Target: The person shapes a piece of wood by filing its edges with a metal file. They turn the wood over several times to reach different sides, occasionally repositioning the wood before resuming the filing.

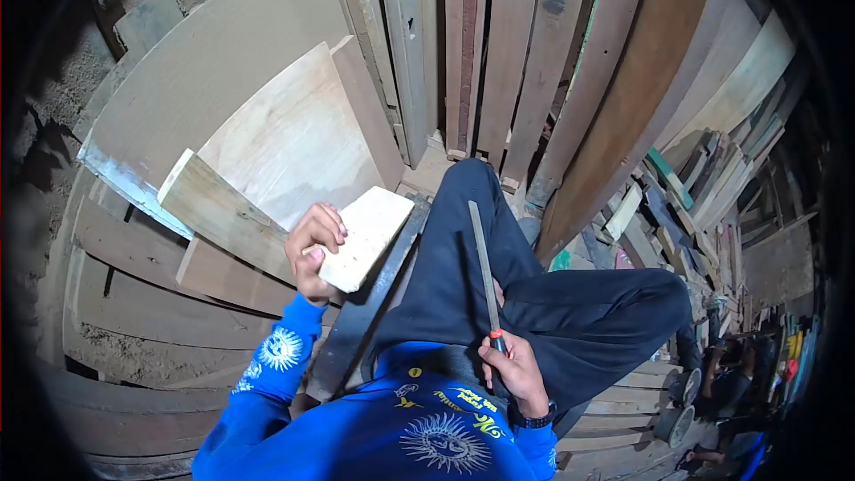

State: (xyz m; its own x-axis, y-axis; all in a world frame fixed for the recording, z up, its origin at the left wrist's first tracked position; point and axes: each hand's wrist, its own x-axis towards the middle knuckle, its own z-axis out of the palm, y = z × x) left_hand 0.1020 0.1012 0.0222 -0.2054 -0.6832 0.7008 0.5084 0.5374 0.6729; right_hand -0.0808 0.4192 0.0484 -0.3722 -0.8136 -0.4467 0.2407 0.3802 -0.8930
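So the left hand (313, 249) is clamping a small pale wood block (363, 236), fingers curled over its near-left edge and thumb underneath, holding it tilted up off the stack. The block is looking like a light, fresh-cut rectangular offcut with squared corners, and the far end is sticking out free past the fingers. Right of that grip, the right hand (512, 370) is wrapping tight around the orange-and-black handle of a long flat metal file (485, 276), whose blade is pointing away over the dark trousers (570, 312). File and block are sitting apart, with a dark metal bar (374, 303) running between them just below the block. Left of the block, a pale board (223, 209) is lying nearly against the knuckles, over bigger plywood sheets (232, 71). Ahead, upright planks (499, 44) are leaning in a wall. The lap area between both hands is staying the roomiest spot.
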